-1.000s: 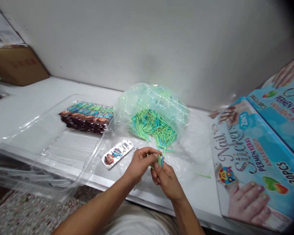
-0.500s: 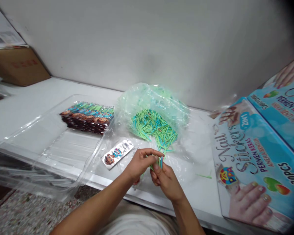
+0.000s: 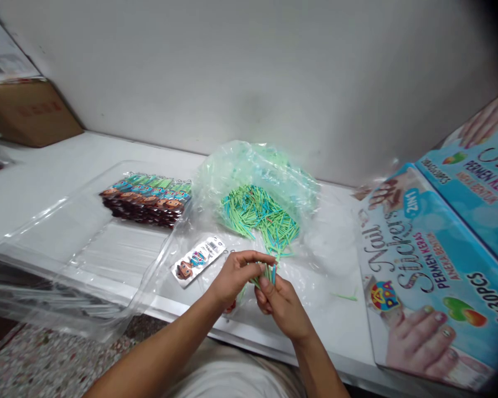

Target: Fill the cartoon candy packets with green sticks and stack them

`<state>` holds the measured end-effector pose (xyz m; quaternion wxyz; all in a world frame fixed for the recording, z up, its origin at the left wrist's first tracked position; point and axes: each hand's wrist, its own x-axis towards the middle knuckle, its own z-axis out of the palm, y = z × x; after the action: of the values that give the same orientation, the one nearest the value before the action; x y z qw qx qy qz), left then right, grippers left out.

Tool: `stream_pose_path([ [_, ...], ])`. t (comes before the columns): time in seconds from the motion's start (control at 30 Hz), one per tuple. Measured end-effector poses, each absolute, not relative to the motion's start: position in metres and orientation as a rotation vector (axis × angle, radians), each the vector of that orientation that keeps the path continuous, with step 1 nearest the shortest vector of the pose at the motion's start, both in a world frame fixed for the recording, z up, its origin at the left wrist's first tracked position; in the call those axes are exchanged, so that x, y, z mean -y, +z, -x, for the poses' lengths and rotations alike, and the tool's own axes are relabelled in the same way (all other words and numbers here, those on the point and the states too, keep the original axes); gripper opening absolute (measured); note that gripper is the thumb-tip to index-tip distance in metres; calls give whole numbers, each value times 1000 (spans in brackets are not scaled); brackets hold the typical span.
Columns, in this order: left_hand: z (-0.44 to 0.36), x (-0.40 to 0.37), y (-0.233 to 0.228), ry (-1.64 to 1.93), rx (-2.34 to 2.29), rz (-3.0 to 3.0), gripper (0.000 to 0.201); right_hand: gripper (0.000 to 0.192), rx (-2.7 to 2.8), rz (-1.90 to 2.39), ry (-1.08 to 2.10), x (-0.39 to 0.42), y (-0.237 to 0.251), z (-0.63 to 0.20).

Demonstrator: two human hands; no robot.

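Close together at the table's front, my left hand and my right hand are closed around a small bunch of thin green and blue sticks. The right thumb presses on the bunch, and the left fingers pinch its other side. Just beyond lies a loose heap of the same sticks, spilling from a clear plastic bag. A printed sachet with a cartoon figure lies left of my left hand. Beneath the left wrist, a small reddish printed thing is mostly hidden.
On the left, a clear plastic tray holds stacked filled sachets and overhangs the table edge. Blue printed boxes stand at the right. A cardboard box sits at the back left. One stray green stick lies on the table.
The hands and the bunch of sticks stay in almost the same place. The whole view has shifted very slightly.
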<state>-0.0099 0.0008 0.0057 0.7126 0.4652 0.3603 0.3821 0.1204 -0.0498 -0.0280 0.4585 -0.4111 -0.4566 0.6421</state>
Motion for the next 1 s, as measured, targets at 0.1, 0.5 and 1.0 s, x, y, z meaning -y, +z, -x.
stream_pose_path([
  [0.1,12,-1,1,976,-813,-1055,26,34,1098,1034,1554,50,-29,-123],
  [0.5,14,5,-2,1115,-941,-1047,12,34,1132,1125,1424,50,-28,-124],
  [1.0,7,4,5,1051,-954,-1021,14,36,1185,1196,1382,52,-31,-124],
])
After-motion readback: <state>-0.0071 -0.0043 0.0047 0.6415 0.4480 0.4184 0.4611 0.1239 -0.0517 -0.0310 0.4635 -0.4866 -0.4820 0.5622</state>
